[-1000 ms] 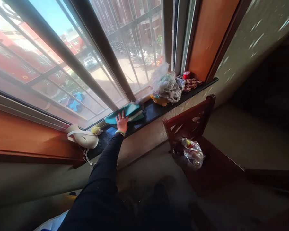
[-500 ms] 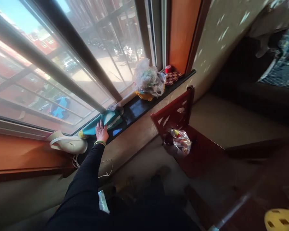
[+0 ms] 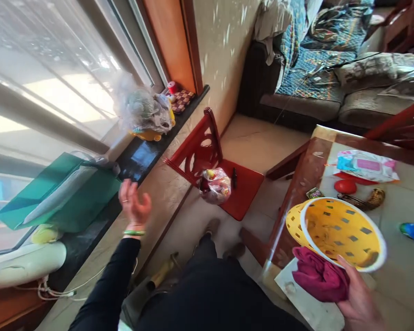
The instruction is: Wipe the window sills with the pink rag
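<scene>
My left hand (image 3: 134,204) is empty, its fingers apart, just beside a green folded bag or box (image 3: 89,204) on the dark windowsill (image 3: 89,243). Whether the fingers brush its corner I cannot tell. My right hand (image 3: 360,296) grips a crumpled magenta cloth (image 3: 319,276) at the table's near side. Just beyond the cloth is a yellow basket (image 3: 295,223) with diamond-shaped holes and a white rim. Beneath the cloth lies a pale flat board or sheet (image 3: 310,305).
A white kettle (image 3: 31,264) and cords occupy the sill's near end; plastic bags (image 3: 145,108) sit farther along. A red chair (image 3: 244,186) carries a bagged bundle (image 3: 215,184). Wipes (image 3: 365,165) and a red round item (image 3: 345,186) lie on the table.
The view has swung right, bringing the table, my right hand and the magenta cloth into sight. My left hand has come off the green item, which now looks bulkier and more raised.
</scene>
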`<state>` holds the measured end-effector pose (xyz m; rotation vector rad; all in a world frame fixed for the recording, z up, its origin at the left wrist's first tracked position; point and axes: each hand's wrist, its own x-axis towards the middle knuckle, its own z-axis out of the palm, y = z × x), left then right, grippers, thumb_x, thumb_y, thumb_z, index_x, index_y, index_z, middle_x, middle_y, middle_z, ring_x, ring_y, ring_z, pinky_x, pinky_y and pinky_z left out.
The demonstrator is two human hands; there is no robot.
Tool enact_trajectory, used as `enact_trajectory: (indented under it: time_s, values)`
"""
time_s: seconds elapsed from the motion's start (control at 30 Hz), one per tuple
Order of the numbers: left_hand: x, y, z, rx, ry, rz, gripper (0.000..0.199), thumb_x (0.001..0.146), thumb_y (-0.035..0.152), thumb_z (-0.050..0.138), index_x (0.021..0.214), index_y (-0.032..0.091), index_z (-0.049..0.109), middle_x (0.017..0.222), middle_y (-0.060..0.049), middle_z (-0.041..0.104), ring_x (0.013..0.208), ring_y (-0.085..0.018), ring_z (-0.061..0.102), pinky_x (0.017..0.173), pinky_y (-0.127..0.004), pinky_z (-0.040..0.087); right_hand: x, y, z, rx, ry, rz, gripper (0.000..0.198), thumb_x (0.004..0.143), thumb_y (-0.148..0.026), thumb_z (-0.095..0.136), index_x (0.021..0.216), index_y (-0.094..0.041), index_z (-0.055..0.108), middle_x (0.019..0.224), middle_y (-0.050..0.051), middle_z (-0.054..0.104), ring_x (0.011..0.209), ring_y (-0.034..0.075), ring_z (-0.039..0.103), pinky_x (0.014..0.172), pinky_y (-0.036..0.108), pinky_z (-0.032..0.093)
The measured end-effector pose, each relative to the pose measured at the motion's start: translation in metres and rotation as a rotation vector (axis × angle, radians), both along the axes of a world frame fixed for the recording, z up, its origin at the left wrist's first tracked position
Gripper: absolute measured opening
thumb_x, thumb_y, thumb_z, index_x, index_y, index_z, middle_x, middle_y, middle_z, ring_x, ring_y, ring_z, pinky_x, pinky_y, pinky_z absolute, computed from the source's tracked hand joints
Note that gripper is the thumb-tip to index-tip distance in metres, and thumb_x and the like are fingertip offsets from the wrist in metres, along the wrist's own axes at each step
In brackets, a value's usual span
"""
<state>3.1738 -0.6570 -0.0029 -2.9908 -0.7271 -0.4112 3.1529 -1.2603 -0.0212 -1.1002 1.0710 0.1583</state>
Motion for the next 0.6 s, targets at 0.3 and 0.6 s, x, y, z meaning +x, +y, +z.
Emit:
enact_trajectory:
  time_s: [0.3, 0.6]
  values:
    - [0.152, -0.175, -0.186, -0.312, 0.678, -0.517, 0.112, 0.074, 0.049, 0.085, 0.165, 0.016, 0.029, 0.173, -0.026, 0.007, 0.153, -0.045, 0.033, 0.120, -0.050, 0.037, 0.006, 0.057, -0.003, 0.001, 0.029, -0.145, 0.048, 0.058, -0.038, 0.082, 0.103, -0.023, 0.076, 0.122, 0.005, 0.076, 0.126, 0.027, 0.067, 0.088, 0.029, 0.065]
    - [0.185, -0.183, -0.252, -0.280, 0.734, -0.400, 0.062, 0.088, 0.028, 0.067, 0.146, 0.008, 0.054, 0.136, -0.030, 0.058, 0.125, -0.039, 0.061, 0.102, -0.045, 0.052, -0.026, 0.084, -0.005, 0.051, 0.069, -0.215, 0.062, 0.064, -0.047, 0.089, 0.120, -0.023, 0.074, 0.122, 0.004, 0.076, 0.119, 0.030, 0.071, 0.097, 0.035, 0.064]
